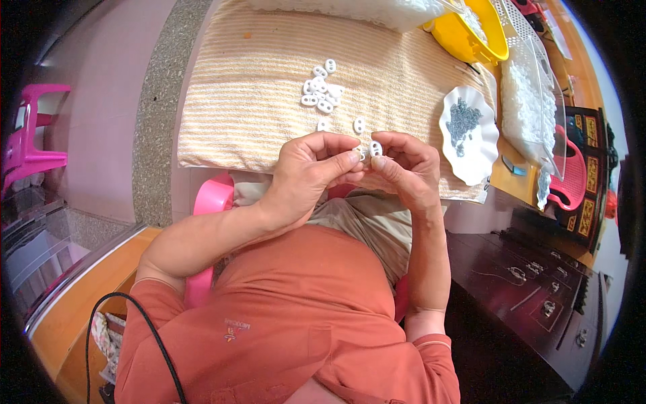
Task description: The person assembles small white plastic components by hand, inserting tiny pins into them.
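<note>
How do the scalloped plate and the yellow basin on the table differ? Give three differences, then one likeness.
1. The scalloped plate is white; the basin is yellow.
2. The plate is shallow; the basin has high sides.
3. The plate holds dark grey bits; the basin holds whitish ones.

Shared: both contain many small items.
</note>
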A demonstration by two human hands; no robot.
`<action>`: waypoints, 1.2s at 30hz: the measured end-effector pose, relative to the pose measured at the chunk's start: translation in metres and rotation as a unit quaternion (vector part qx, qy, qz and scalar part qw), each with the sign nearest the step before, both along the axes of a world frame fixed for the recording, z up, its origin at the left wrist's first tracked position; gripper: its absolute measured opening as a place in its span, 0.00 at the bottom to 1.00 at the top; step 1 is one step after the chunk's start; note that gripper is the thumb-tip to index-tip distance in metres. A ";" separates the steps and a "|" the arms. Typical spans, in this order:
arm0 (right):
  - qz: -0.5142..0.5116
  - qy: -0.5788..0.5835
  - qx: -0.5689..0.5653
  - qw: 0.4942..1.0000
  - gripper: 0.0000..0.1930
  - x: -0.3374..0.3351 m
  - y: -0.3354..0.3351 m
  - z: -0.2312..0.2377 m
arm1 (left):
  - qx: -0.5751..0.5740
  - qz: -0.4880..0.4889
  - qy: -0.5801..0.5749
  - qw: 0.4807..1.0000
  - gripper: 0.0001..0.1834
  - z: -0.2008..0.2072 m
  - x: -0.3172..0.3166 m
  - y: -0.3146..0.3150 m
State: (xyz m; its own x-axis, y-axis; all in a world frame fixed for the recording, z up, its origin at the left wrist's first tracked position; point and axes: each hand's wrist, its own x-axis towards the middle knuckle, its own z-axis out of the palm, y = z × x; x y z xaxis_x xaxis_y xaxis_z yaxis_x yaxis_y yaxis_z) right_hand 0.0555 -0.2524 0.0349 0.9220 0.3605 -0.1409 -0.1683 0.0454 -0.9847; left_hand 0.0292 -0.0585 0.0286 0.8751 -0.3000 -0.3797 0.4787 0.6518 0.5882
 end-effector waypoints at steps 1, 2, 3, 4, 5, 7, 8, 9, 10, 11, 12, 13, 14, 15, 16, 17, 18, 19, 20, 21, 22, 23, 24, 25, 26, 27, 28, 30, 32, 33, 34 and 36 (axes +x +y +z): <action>0.000 0.000 0.000 1.000 0.17 0.000 0.000 0.000 | -0.001 -0.002 -0.002 1.000 0.10 0.000 0.000 0.000; -0.001 -0.002 -0.002 1.000 0.17 0.000 0.001 0.000 | -0.001 -0.002 -0.002 1.000 0.10 0.000 0.000 0.000; -0.002 -0.004 -0.004 1.000 0.17 0.000 0.002 0.000 | 0.000 -0.002 -0.002 1.000 0.10 0.000 0.000 0.000; -0.002 -0.004 -0.004 1.000 0.17 -0.001 0.003 0.001 | 0.001 -0.003 -0.002 1.000 0.10 0.000 0.000 0.000; -0.008 0.002 0.005 1.000 0.16 -0.001 0.004 0.002 | 0.000 -0.003 -0.002 1.000 0.10 0.000 -0.001 0.000; -0.014 0.009 0.014 1.000 0.15 -0.001 0.005 0.002 | -0.001 -0.002 -0.001 1.000 0.10 0.000 -0.001 0.000; -0.011 0.012 0.013 1.000 0.16 -0.002 0.004 0.003 | -0.001 -0.002 -0.001 1.000 0.10 0.000 -0.001 0.000; -0.009 0.015 0.011 1.000 0.16 -0.002 0.004 0.003 | -0.002 -0.001 -0.002 1.000 0.10 0.000 -0.001 0.000; -0.009 0.015 0.011 1.000 0.16 -0.001 0.004 0.003 | -0.002 -0.001 -0.003 1.000 0.10 0.000 -0.001 0.000; -0.005 0.008 0.008 1.000 0.16 -0.001 0.003 0.002 | -0.002 -0.001 -0.003 1.000 0.10 -0.001 -0.001 0.000; -0.001 0.000 0.005 1.000 0.16 -0.001 0.003 0.002 | -0.002 -0.002 -0.004 1.000 0.10 -0.001 -0.001 0.000; -0.001 0.000 0.005 1.000 0.16 -0.002 0.004 0.002 | -0.002 -0.002 -0.004 1.000 0.10 -0.001 -0.001 0.000; -0.002 0.006 0.006 1.000 0.16 -0.003 0.005 0.003 | -0.002 -0.002 -0.004 1.000 0.10 -0.001 -0.001 0.000; -0.003 0.013 0.007 1.000 0.16 -0.003 0.007 0.004 | -0.004 -0.003 -0.007 1.000 0.10 -0.001 -0.001 0.000; -0.003 0.013 0.007 1.000 0.16 -0.004 0.007 0.004 | -0.006 -0.004 -0.009 1.000 0.10 -0.001 -0.001 0.000; -0.002 0.018 0.009 1.000 0.16 -0.004 0.007 0.005 | -0.006 -0.004 -0.009 1.000 0.10 0.000 -0.001 0.000; -0.001 0.022 0.011 1.000 0.16 -0.004 0.008 0.005 | -0.005 -0.005 -0.008 1.000 0.10 0.001 -0.001 0.000; -0.001 0.023 0.011 1.000 0.16 -0.004 0.008 0.004 | -0.004 -0.005 -0.007 1.000 0.10 0.002 -0.001 0.000; -0.002 0.025 0.011 1.000 0.16 -0.004 0.008 0.003 | -0.005 -0.005 -0.007 1.000 0.10 0.001 -0.001 0.000; -0.002 0.027 0.012 1.000 0.16 -0.004 0.008 0.003 | -0.001 -0.007 -0.006 1.000 0.10 0.001 -0.001 0.000; -0.002 0.027 0.012 1.000 0.16 -0.004 0.008 0.003 | 0.002 -0.010 -0.006 1.000 0.10 0.001 -0.001 0.000; -0.003 0.029 0.011 1.000 0.16 -0.005 0.008 0.004 | 0.002 -0.010 -0.005 1.000 0.10 0.001 -0.001 0.000; -0.005 0.032 0.011 0.999 0.16 -0.005 0.009 0.005 | 0.003 -0.009 -0.004 1.000 0.10 0.002 -0.001 0.001; -0.005 0.032 0.011 0.999 0.16 -0.005 0.009 0.006 | 0.005 -0.010 -0.003 1.000 0.10 0.003 -0.001 0.000; -0.004 0.038 0.014 0.999 0.16 -0.005 0.009 0.007 | 0.005 -0.010 -0.003 1.000 0.10 0.002 -0.001 0.000; -0.002 0.044 0.018 0.999 0.15 -0.004 0.009 0.007 | 0.005 -0.009 -0.001 1.000 0.09 0.002 -0.001 0.000; -0.003 0.045 0.019 0.999 0.15 -0.004 0.008 0.007 | 0.004 -0.009 0.001 1.000 0.09 0.001 -0.001 -0.001; -0.002 0.056 0.015 0.998 0.15 -0.005 0.009 0.009 | -0.001 -0.009 0.001 1.000 0.09 0.001 -0.001 0.001; 0.001 0.047 0.015 0.999 0.15 -0.005 0.008 0.005 | -0.003 -0.010 0.002 1.000 0.09 0.002 -0.001 0.001; 0.004 0.039 0.017 0.999 0.15 -0.004 0.007 0.003 | -0.002 -0.011 0.011 1.000 0.09 0.002 -0.001 0.000; 0.004 0.039 0.018 0.999 0.15 -0.005 0.007 0.003 | -0.001 -0.011 0.020 1.000 0.09 0.003 -0.001 0.000; -0.012 0.081 0.058 0.995 0.16 -0.006 0.008 0.004 | 0.005 -0.015 0.021 1.000 0.08 0.001 -0.001 0.001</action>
State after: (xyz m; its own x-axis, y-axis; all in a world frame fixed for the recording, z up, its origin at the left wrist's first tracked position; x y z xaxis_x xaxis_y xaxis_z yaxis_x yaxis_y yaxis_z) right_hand 0.0496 -0.2440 0.0391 0.8994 0.3610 -0.2465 -0.3213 0.1635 -0.9328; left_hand 0.0277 -0.0579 0.0294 0.8492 -0.3223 -0.4183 0.5222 0.6307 0.5741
